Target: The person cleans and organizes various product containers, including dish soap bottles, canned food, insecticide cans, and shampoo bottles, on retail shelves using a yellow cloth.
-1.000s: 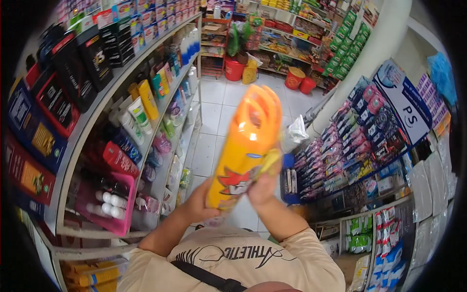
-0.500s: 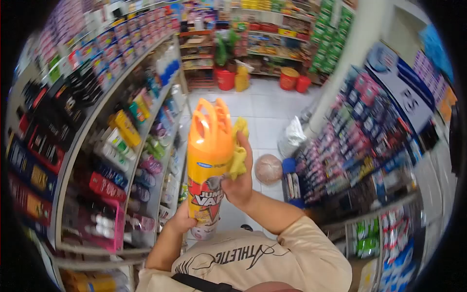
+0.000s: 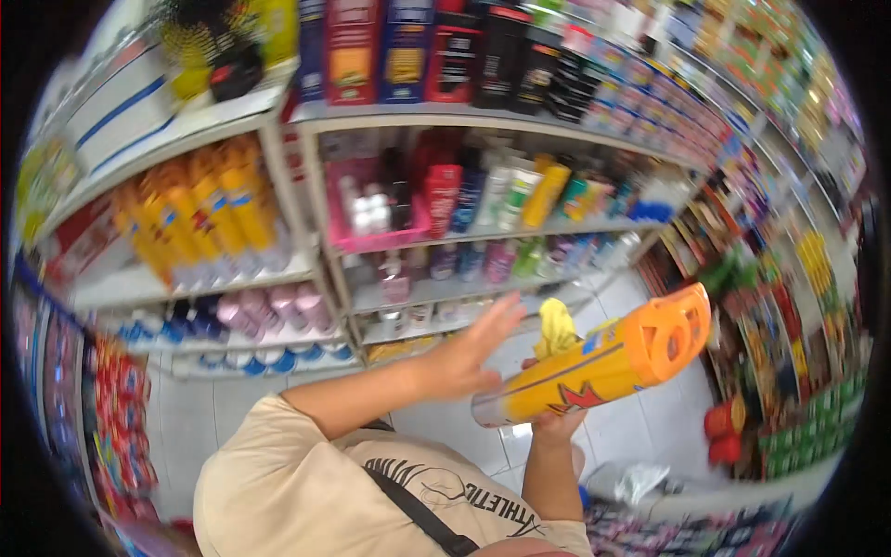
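A yellow aerosol spray can (image 3: 575,376) with an orange cap lies tilted in front of me, cap pointing to the upper right. Under its middle is my right hand (image 3: 557,425), gripping it, with most of the fingers hidden behind the can. A yellow cloth (image 3: 557,327) sticks out beyond the can, seemingly in the same hand. My left hand (image 3: 471,353) is off the can, near its base, fingers stretched apart and slightly blurred. Similar yellow spray cans (image 3: 206,213) stand in a row on the shelf at left.
Shelves (image 3: 464,116) with boxes and bottles run along the far side. A pink basket (image 3: 379,239) holds small bottles. Red packs (image 3: 122,418) hang at lower left. Red buckets (image 3: 724,432) and a silvery bag (image 3: 626,483) are on the tiled floor at right.
My view has swung left towards the shelves. The can has gone from upright to tilted sideways. My left hand has let go of its base, while my right hand keeps hold.
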Available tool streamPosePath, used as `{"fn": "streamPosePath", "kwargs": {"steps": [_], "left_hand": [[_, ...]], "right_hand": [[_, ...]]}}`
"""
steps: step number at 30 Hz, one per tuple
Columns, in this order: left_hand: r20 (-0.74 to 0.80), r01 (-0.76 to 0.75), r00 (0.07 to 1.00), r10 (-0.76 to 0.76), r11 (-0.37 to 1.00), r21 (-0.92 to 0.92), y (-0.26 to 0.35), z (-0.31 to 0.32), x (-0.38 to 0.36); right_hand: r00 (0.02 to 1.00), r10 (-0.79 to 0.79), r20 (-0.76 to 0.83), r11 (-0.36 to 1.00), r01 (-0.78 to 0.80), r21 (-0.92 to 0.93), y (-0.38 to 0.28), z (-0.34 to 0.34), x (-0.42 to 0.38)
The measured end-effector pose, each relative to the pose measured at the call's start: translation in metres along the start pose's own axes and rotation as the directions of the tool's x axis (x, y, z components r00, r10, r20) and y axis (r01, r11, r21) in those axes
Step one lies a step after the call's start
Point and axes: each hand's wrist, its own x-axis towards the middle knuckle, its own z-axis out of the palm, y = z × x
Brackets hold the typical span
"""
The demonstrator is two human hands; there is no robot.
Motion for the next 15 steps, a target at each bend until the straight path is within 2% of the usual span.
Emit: {"fn": "streamPosePath", "kwargs": {"steps": [2,3,4,5,6,7,9,10,11,12,14,15], "left_hand": [[-0.242,0.081,0.969,-0.041,0.985,0.154,-0.015,-0.043,-0.012],[-0.448,0.143,0.89,-0.09,0.986,0.086,-0.01,-0.068,-0.016],[-0.625,0.177,0.769,-0.134,0.984,0.007,-0.007,-0.097,-0.019],[-0.738,0.103,0.674,-0.04,0.994,0.04,-0.015,-0.132,-0.024],[-0.8,0.233,0.598,-0.044,0.965,0.121,-0.018,-0.171,-0.036],[-0.839,0.176,0.544,0.025,0.974,0.144,-0.02,-0.21,-0.044],[-0.893,0.3,0.446,0.064,0.929,0.216,-0.005,-0.28,-0.056],[-0.883,0.322,0.456,0.11,0.905,0.279,-0.009,-0.316,-0.064],[-0.847,0.451,0.518,0.124,0.801,0.393,-0.009,-0.351,-0.07],[-0.808,0.518,0.586,0.055,0.741,0.427,-0.013,-0.386,-0.077],[-0.759,0.711,0.643,-0.106,0.451,0.539,-0.012,-0.433,-0.074],[-0.727,0.734,0.647,-0.23,0.447,0.512,-0.012,-0.447,-0.07]], "right_hand": [[1.0,0.025,-0.006,1.0,-0.025,0.014,0.001,0.007,0.004],[1.0,0.013,0.002,1.0,-0.013,0.004,0.001,0.009,0.008],[1.0,0.01,0.007,1.0,-0.01,-0.001,0.001,0.011,0.009],[1.0,0.001,0.007,1.0,-0.001,-0.008,0.002,0.012,0.011],[1.0,-0.014,0.007,1.0,0.014,-0.014,0.002,0.014,0.012],[0.997,-0.081,0.018,0.996,0.082,-0.025,0.003,0.019,0.017],[0.997,-0.074,0.021,0.996,0.075,-0.038,-0.002,0.028,0.022],[0.997,-0.073,0.019,0.996,0.074,-0.046,-0.004,0.034,0.026],[0.994,-0.105,0.008,0.992,0.106,-0.067,-0.001,0.04,0.03],[0.994,-0.109,0.002,0.992,0.108,-0.067,0.001,0.046,0.034],[0.993,-0.115,-0.013,0.991,0.114,-0.067,0.008,0.06,0.038],[0.992,-0.121,-0.022,0.991,0.12,-0.056,0.014,0.067,0.041]]}}
